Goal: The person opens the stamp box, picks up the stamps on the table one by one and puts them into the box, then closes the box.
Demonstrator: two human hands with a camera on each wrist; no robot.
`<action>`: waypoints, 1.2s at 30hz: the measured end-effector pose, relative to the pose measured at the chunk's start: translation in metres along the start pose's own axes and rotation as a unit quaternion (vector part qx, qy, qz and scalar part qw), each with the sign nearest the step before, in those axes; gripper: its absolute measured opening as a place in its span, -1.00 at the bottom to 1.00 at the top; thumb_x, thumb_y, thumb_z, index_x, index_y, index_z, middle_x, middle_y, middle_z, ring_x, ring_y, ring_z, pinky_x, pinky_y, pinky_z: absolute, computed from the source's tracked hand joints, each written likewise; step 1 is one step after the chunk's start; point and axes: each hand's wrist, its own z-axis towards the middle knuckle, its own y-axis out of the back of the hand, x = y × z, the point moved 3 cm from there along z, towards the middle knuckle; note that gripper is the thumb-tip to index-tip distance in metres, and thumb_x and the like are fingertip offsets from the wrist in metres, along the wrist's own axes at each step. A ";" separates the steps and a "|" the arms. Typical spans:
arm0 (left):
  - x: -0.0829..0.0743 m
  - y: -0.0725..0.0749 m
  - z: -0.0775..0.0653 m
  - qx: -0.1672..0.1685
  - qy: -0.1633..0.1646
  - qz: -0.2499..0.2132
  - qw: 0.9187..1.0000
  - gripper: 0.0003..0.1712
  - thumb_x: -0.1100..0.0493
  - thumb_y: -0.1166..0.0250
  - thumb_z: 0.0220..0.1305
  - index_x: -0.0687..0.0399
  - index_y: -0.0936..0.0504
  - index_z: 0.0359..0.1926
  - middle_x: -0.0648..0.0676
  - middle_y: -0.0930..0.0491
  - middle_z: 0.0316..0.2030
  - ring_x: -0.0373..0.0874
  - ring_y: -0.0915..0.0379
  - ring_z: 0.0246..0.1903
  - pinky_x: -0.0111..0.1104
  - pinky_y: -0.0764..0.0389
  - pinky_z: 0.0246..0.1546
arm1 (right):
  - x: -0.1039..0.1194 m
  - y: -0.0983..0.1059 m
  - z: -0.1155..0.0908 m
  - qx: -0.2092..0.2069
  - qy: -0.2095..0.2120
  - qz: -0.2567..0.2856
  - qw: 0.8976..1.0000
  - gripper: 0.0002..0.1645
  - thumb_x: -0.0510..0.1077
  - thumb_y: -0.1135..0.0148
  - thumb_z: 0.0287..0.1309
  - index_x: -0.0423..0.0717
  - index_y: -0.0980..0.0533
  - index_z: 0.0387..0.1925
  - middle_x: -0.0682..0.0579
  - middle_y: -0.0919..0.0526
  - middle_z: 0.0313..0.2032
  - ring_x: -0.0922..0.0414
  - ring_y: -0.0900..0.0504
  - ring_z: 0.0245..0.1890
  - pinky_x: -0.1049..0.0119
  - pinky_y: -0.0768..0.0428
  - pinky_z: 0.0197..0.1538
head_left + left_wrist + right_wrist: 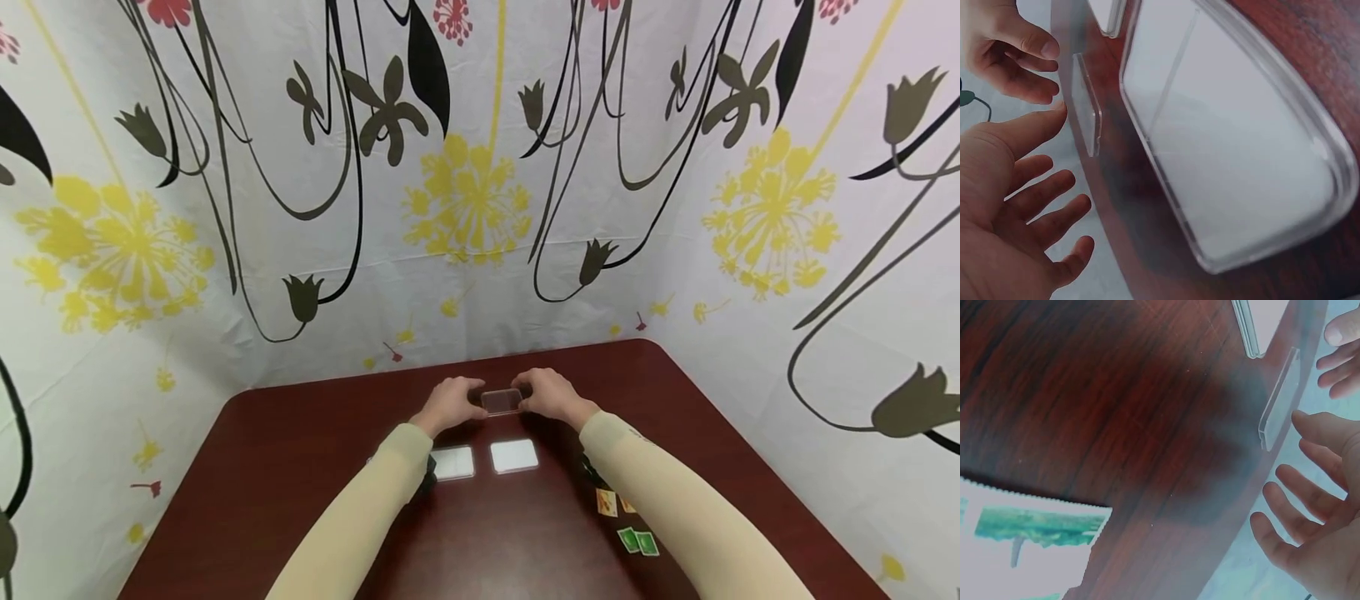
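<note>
A small clear plastic case [501,402] lies flat near the far side of the dark red table. My left hand [450,402] is at its left side, with fingertips close to the edge. On the opposite side is my right hand [551,393], its thumb and fingers likewise beside the case. Both wrist views show the fingers spread and loosely bent, none wrapped round the clear case [1088,106]. Nearer to me are two white rectangular cases with clear rims, a left one [453,462] partly hidden by my left arm and a right one [514,456].
By my right forearm lie small orange stamps [607,502], one partly covered by the sleeve, and two green stamps [647,543]. In the right wrist view a stamp [1035,531] has a perforated edge. Flower-patterned curtain [465,308] surrounds the table [285,467] behind and at the sides.
</note>
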 end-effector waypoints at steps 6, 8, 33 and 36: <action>0.001 0.012 -0.006 -0.005 -0.009 0.008 1.000 -0.28 0.03 -0.49 0.22 -0.01 -0.50 0.38 0.07 -0.49 0.31 0.05 -0.41 0.27 -0.04 -0.48 0.18 | 0.004 0.009 -0.001 -0.005 0.002 0.000 1.000 -0.55 -0.16 -0.45 0.17 -0.04 -0.65 0.12 -0.02 -0.67 0.04 0.01 -0.64 -0.07 0.00 -0.58 -0.06; 0.002 0.015 -0.009 -0.005 -0.011 0.011 1.000 -0.28 0.02 -0.49 0.22 -0.03 -0.50 0.39 0.06 -0.49 0.31 0.04 -0.41 0.27 -0.04 -0.48 0.18 | 0.006 0.012 -0.002 -0.008 0.001 0.000 1.000 -0.55 -0.17 -0.44 0.18 -0.04 -0.65 0.13 -0.01 -0.66 0.06 0.00 -0.63 -0.04 -0.01 -0.57 -0.04; 0.005 0.045 -0.055 -0.014 -0.024 0.019 0.999 -0.29 -0.05 -0.45 0.25 -0.04 -0.49 0.39 0.04 -0.49 0.31 0.04 -0.48 0.21 -0.06 -0.54 0.10 | 0.062 0.024 -0.025 -0.082 0.082 -0.030 0.993 -0.59 -0.15 -0.41 0.17 0.07 -0.67 0.09 0.13 -0.67 0.05 0.05 -0.60 0.06 0.01 -0.57 0.02; 0.005 0.046 -0.065 -0.014 -0.025 0.018 0.999 -0.29 -0.06 -0.42 0.28 -0.02 -0.48 0.40 0.05 -0.48 0.31 0.05 -0.56 0.11 -0.07 -0.56 0.05 | 0.070 0.019 -0.030 -0.075 0.091 -0.028 0.993 -0.59 -0.12 -0.42 0.18 0.05 -0.67 0.10 0.10 -0.67 0.03 0.05 -0.61 0.02 0.02 -0.57 0.00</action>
